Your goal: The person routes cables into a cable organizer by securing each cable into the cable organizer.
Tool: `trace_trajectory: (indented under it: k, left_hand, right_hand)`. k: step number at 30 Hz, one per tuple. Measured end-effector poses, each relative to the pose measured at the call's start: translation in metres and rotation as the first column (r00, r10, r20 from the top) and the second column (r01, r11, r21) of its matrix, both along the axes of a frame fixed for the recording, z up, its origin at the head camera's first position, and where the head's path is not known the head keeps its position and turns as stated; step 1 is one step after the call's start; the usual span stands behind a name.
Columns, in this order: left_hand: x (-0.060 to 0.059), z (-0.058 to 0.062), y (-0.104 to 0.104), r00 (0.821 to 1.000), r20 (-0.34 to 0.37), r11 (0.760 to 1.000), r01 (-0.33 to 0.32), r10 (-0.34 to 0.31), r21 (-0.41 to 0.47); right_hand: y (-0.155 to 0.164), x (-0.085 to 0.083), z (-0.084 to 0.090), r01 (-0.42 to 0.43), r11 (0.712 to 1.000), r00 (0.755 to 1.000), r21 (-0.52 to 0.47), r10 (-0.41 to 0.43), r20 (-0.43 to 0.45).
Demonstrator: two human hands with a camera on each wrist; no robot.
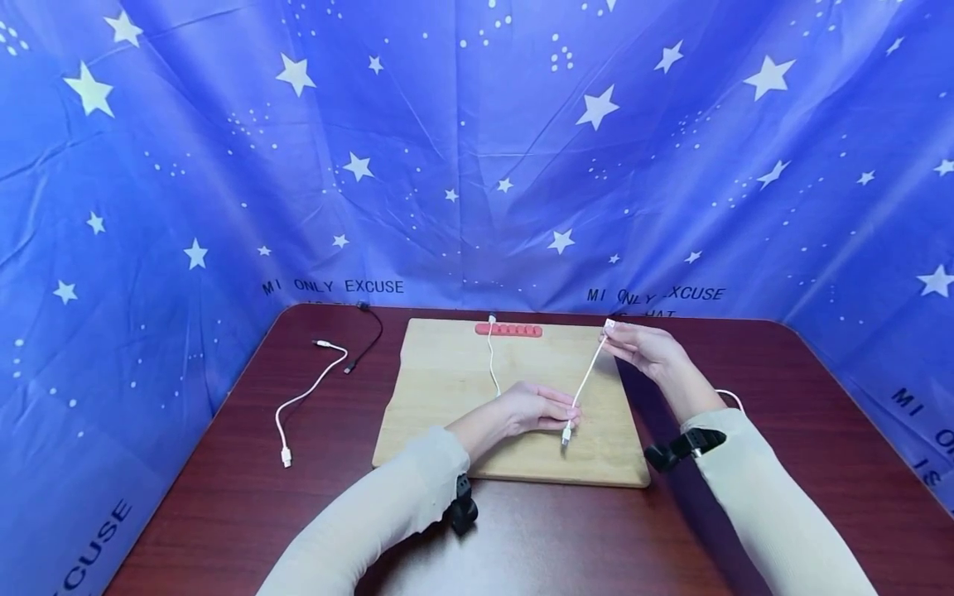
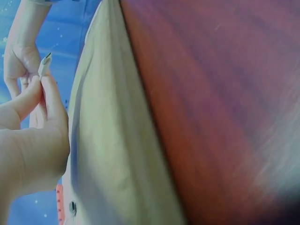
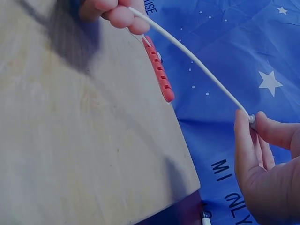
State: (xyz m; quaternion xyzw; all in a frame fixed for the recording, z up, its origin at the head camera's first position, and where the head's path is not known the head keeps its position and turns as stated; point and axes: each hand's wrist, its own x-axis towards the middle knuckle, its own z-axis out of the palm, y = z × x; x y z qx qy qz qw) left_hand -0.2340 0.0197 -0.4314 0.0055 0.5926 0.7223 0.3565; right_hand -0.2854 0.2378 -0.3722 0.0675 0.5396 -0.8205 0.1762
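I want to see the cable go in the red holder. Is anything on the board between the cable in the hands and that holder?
Nothing visible blocks it. The thin white cable is pinched by both hands above the wooden board. Bare board lies between it and the red slotted cable holder, whose leftmost slot holds another white cable.

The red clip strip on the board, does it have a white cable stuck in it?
Yes, a white cable sits in the left end of the red clip strip and trails down the wooden board.
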Motion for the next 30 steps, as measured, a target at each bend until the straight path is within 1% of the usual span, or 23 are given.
trace_trajectory:
  k: [6,10,13,18,23,30]
  left_hand:
    - [-0.017,0.006,-0.005,1.0,-0.015,0.999,0.006,-0.007,-0.036]
    - [-0.026,0.004,-0.011,1.0,-0.001,0.999,-0.011,0.011,-0.047]
    - [-0.03,0.002,-0.017,1.0,0.004,0.998,-0.023,0.023,-0.05]
    - [-0.034,-0.001,-0.022,1.0,0.004,0.998,-0.025,0.026,-0.048]
    - [-0.035,-0.004,-0.024,0.999,0.0,0.998,-0.033,0.033,-0.045]
    - [-0.036,-0.004,-0.027,0.999,0.0,0.998,-0.051,0.051,-0.046]
  right_hand:
    - [-0.005,-0.012,0.003,0.037,0.999,0.999,-0.021,-0.036,0.027]
    - [-0.009,-0.018,0.004,0.043,0.999,0.998,-0.032,-0.042,0.05]
    - [-0.013,-0.021,0.005,0.031,0.999,0.999,-0.04,-0.029,0.039]
    - [-0.018,-0.024,0.005,0.008,0.999,1.0,-0.043,-0.007,0.014]
    - [-0.02,-0.025,0.006,-0.006,0.999,1.0,-0.048,0.007,0.016]
    - [-0.021,-0.028,0.006,0.008,0.999,1.0,-0.045,-0.007,0.024]
